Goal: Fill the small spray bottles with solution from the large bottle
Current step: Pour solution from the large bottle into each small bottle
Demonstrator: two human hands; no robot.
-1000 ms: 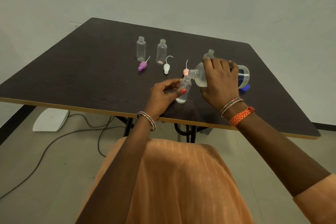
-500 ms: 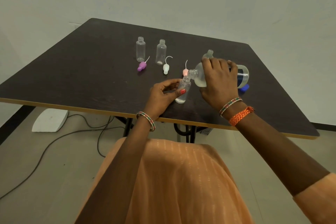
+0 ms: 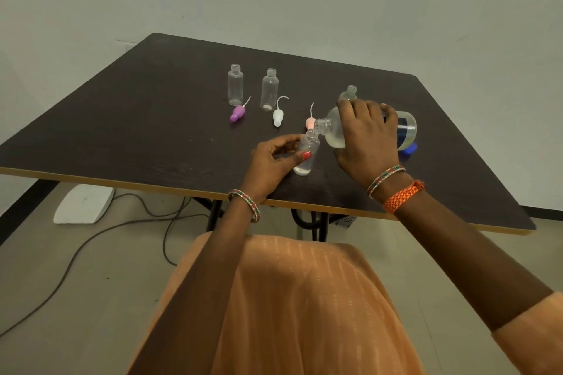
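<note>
Fingers of the right hand [image 3: 367, 143] grip the large bottle [image 3: 335, 131], lying sideways, mouth pointing left over the upright small bottle [image 3: 306, 155] pinched by the left hand [image 3: 274, 161].

clear glossy plastic bottles [image 3: 235, 85], matt dark table [image 3: 122, 119] — wood-grain finish

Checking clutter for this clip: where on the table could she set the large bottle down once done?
Bare room: the table's left half, left of the purple cap, and the far right corner beyond the large bottle. Crowded: the middle, with the empty bottles, white cap, both hands and the blue cap.
</note>
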